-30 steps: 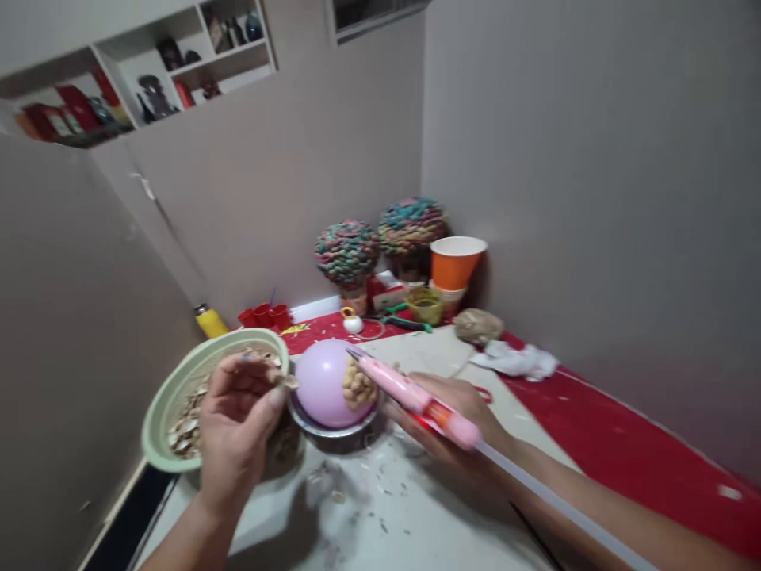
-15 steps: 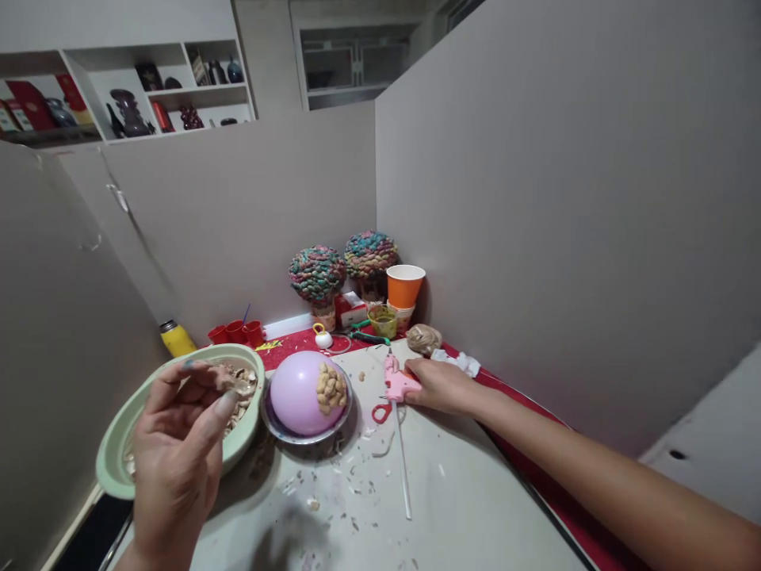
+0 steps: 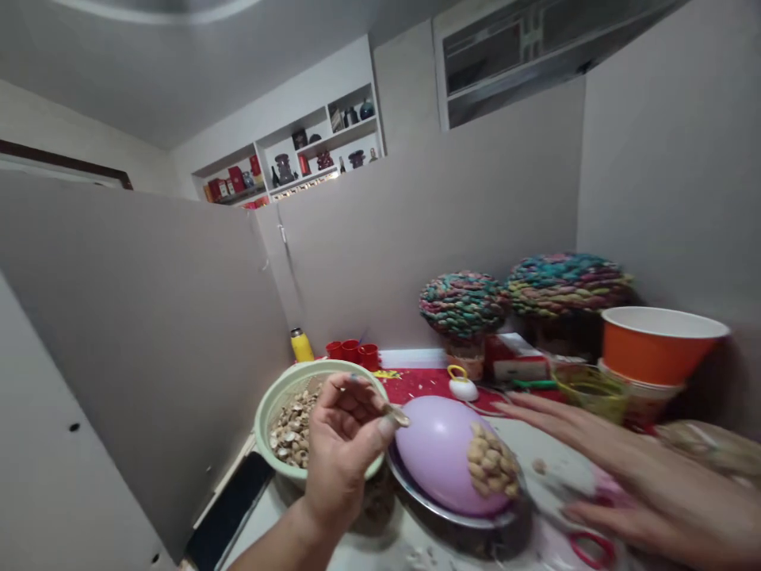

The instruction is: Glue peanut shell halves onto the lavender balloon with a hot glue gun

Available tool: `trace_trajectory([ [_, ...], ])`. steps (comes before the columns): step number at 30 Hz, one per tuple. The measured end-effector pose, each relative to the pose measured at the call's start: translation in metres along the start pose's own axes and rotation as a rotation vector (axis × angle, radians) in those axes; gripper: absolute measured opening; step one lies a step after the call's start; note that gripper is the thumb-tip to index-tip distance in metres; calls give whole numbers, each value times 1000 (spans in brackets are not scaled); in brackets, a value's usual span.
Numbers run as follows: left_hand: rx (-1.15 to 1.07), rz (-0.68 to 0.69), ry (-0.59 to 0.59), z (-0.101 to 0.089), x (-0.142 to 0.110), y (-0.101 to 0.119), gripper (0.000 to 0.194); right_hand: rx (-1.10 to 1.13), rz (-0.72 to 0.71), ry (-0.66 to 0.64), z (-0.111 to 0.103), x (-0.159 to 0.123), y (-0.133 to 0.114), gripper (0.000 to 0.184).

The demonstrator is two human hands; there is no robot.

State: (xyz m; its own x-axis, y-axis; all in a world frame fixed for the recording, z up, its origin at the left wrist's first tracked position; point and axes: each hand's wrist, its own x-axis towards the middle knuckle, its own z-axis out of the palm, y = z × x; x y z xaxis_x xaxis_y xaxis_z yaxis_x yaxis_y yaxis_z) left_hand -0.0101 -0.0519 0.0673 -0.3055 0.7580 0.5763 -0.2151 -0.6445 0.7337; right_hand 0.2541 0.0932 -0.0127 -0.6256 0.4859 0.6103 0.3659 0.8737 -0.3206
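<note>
My left hand [image 3: 348,444] pinches a pistachio shell [image 3: 397,415] between thumb and fingertips, close to the left side of a lilac balloon [image 3: 437,452]. The balloon rests in a metal bowl [image 3: 443,514], with a patch of beige shells [image 3: 491,460] stuck on its right side. Behind my left hand is a pale green basin [image 3: 265,404] holding many loose shells [image 3: 291,428]. My right hand [image 3: 642,484], blurred, has its fingers spread and appears to hold nothing. It is right of the balloon, partly covering the pink glue gun [image 3: 615,493] on the table.
Two shell-covered trees [image 3: 464,305] stand at the back. To their right are an orange paper cup [image 3: 657,349] and a yellowish plastic cup [image 3: 588,392]. Small red cups [image 3: 350,350] and a yellow bottle [image 3: 301,345] stand at the back left. Red scissors handles [image 3: 591,549] lie near the front.
My right hand has let go of the glue gun and spread its fingers. My left hand, still pinching the shell, is now nearer the balloon. The view has swung left and moved closer.
</note>
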Motion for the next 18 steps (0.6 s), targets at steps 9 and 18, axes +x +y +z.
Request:
trace_trajectory([
  [9,117,-55,84,-6,14,4,29,61,-12,-526,-5,43,-13,108],
  [18,250,-177,202,-4,13,-9,35,203,-146,-507,5,54,-6,108],
])
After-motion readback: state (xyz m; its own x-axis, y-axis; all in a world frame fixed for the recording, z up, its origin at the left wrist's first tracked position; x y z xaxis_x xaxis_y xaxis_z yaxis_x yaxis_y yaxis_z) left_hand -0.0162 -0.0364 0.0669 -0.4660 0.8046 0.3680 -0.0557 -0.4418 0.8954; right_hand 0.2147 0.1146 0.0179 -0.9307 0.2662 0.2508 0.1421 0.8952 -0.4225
